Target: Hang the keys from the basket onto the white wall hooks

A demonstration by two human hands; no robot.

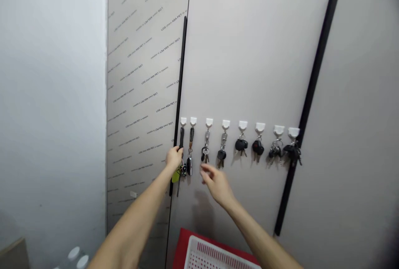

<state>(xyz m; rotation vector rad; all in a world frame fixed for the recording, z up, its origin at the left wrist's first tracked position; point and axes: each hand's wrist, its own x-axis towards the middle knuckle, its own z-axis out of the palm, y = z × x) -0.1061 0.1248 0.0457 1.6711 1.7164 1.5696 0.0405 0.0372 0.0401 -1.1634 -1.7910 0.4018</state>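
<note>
A row of white hooks [225,124] runs across a grey cabinet door, each with a key bunch hanging from it. My left hand [173,158] is closed on the leftmost key bunch [182,141], which has a black strap and a yellow-green tag [176,176] below my fingers. My right hand [215,181] hovers just below the third key bunch [205,151], fingers loosely spread and holding nothing. Further right hang black car keys [241,144] and more key bunches [292,151].
Black vertical handle strips [307,107] edge the cabinet doors. A panel with printed protective film [141,86] stands left of the hooks, beside a white wall. Below are a white slatted basket [215,256] on a red surface [180,248] and white bottle caps [75,254].
</note>
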